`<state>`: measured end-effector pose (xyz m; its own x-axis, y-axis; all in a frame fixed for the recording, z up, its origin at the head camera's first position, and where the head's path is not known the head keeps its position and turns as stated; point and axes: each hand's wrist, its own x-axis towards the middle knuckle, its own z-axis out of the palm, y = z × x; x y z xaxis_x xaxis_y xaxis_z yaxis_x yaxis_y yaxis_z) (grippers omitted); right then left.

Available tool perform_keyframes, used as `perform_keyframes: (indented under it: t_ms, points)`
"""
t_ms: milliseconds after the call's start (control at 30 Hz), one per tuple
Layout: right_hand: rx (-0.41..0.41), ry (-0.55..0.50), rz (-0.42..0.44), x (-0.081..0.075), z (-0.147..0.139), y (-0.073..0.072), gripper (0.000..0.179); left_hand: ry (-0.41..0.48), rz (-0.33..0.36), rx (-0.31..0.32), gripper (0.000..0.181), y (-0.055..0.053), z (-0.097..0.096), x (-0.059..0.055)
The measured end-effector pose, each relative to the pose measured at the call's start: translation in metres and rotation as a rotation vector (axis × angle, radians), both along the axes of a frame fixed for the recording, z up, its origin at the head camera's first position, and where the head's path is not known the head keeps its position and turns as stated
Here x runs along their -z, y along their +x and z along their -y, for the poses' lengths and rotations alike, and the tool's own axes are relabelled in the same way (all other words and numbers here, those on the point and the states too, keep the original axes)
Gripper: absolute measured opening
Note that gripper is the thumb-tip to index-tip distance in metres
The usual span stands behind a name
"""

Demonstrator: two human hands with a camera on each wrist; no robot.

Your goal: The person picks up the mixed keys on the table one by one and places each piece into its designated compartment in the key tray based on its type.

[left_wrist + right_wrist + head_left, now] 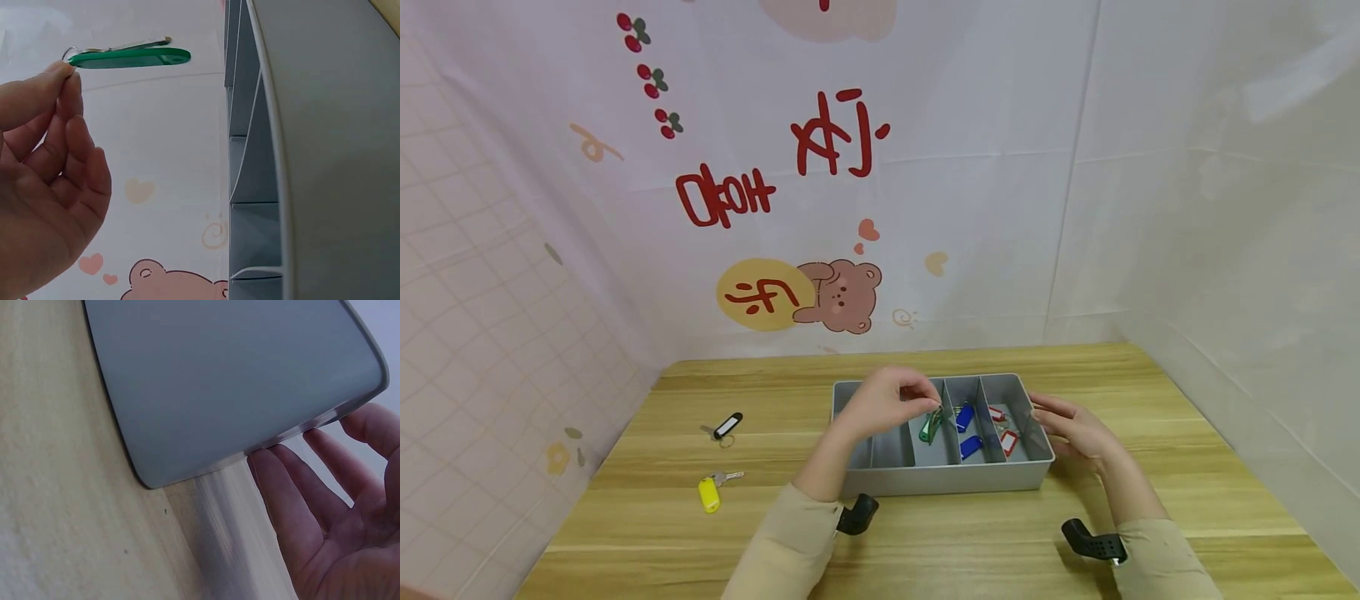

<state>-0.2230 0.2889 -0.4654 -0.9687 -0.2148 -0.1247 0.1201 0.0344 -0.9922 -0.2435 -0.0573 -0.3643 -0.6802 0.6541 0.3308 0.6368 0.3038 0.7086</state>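
Observation:
My left hand (pixel 883 402) pinches the ring of a green key tag (pixel 128 59) between thumb and fingertips, and a key (pixel 140 44) hangs with it. In the head view the green tag hangs over the middle compartment of a grey divided box (pixel 940 479). Several compartments lie side by side; one holds blue key tags (pixel 971 447), and the rightmost holds red-framed key tags (pixel 1009 442). At the box's right end, my right hand (pixel 1078 429) touches the outer wall with its fingertips, fingers extended, as the right wrist view (pixel 337 506) also shows.
On the wooden table (pixel 647 533) to the left lie a black-framed key tag (pixel 727 426) with its key and a yellow key tag (pixel 709 495) with its key. A printed white cloth (pixel 970 192) hangs behind the table and along its sides.

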Motion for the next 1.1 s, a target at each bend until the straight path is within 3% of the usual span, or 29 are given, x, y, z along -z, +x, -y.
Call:
perform_keyframes:
  t_ms: [500, 800, 1100]
  points:
    - [0.02, 0.033, -0.004, 0.003, -0.001, 0.0, 0.064, -0.141, 0.073, -0.064, 0.006, -0.01, -0.014, -0.005]
    - [0.014, 0.03, -0.007, 0.002, -0.002, 0.001, 0.064, -0.224, 0.047, -0.078, 0.008, -0.014, -0.021, -0.008]
    - [0.012, 0.033, 0.01, 0.002, -0.002, 0.0, 0.065, -0.284, 0.075, -0.08, 0.011, -0.016, -0.027, -0.006]
